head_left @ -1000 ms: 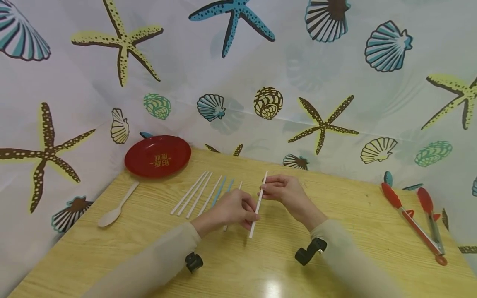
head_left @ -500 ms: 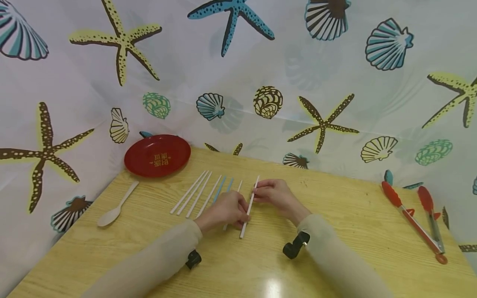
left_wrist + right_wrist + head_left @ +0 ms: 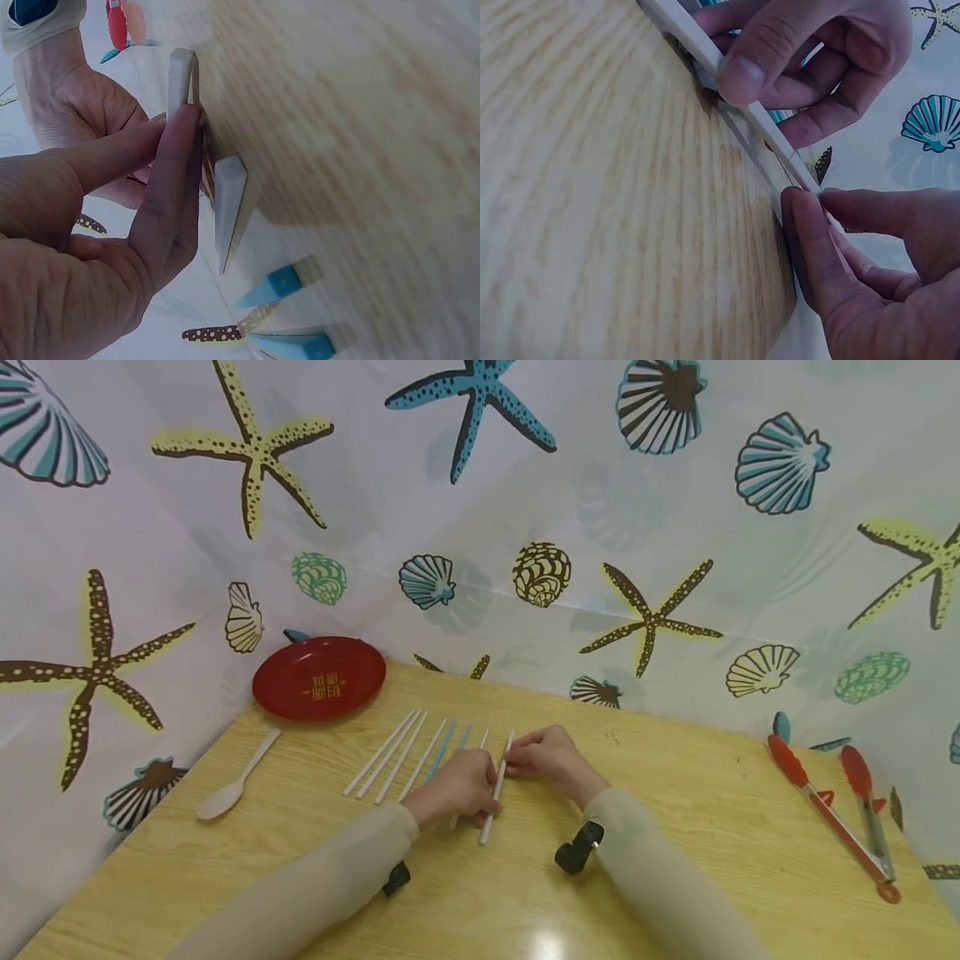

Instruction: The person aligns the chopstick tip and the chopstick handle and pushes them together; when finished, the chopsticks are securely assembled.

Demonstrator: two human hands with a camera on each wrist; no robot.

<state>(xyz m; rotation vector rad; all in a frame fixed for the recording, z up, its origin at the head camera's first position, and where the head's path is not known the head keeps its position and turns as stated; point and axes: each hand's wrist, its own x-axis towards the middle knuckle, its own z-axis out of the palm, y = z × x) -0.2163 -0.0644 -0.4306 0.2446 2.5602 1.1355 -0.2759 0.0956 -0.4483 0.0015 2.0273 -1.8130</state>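
Note:
A white chopstick (image 3: pixel 487 828) lies slantwise between both hands, low over the table. My left hand (image 3: pixel 459 783) pinches it near its thick end, thumb and fingers on either side (image 3: pixel 180 79). Farther up, toward the thin end, my right hand (image 3: pixel 553 762) pinches the same chopstick (image 3: pixel 686 36) between thumb and fingers. Just left of it another white chopstick (image 3: pixel 456 820) rests on the table, partly hidden by my left hand. Two blue chopsticks (image 3: pixel 442 750) come after that, then several white chopsticks (image 3: pixel 390 758), all roughly parallel in a row.
A red oval plate (image 3: pixel 288 681) with gold characters leans by the patterned cloth (image 3: pixel 510 510) at the back left. A pale spoon (image 3: pixel 225 797) lies at the table's left side. Red-tipped tongs (image 3: pixel 843 827) lie spread at the far right of the wooden table (image 3: pixel 675 827).
Both hands have brought the white chopstick leftward and down, closer to the row on the table. The other chopsticks have stayed where they were.

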